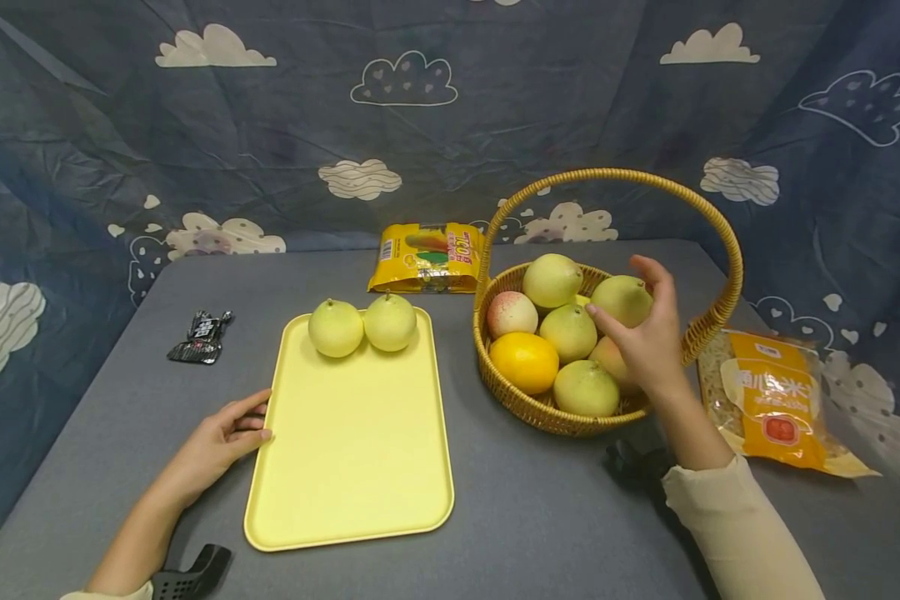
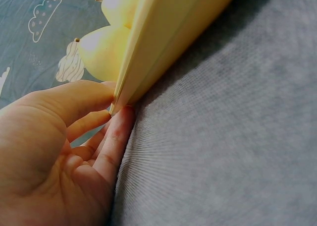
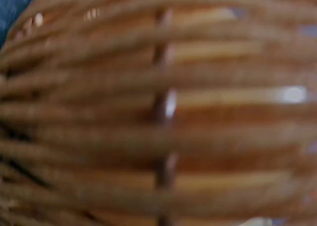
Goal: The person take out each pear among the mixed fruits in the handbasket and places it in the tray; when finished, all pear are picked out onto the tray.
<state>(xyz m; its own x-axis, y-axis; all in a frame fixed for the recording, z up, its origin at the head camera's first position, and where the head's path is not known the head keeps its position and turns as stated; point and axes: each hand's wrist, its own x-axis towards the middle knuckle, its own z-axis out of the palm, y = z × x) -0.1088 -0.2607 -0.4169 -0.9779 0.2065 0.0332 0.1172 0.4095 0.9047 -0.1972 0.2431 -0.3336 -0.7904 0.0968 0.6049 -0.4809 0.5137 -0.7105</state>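
My left hand (image 1: 228, 433) pinches the left rim of a yellow tray (image 1: 352, 450). In the left wrist view the thumb lies over the tray edge (image 2: 121, 94), with fingers below it. Two pale green pears (image 1: 335, 327) sit on the tray's far end. Over the right side of a wicker basket (image 1: 525, 410), my right hand (image 1: 648, 333) has thumb and forefinger spread around a green pear (image 1: 619, 298). A gap shows between forefinger and pear; the other fingers are hidden. More pears (image 1: 587, 388), a yellow lemon (image 1: 525, 362) and a peach (image 1: 512, 313) fill the basket.
The basket's tall handle (image 1: 618, 175) arches over the fruit; its weave fills the right wrist view. A yellow packet (image 1: 427, 257) lies behind the tray, an orange-and-clear bag (image 1: 780, 400) right of the basket, and a small black wrapper (image 1: 201, 337) at left.
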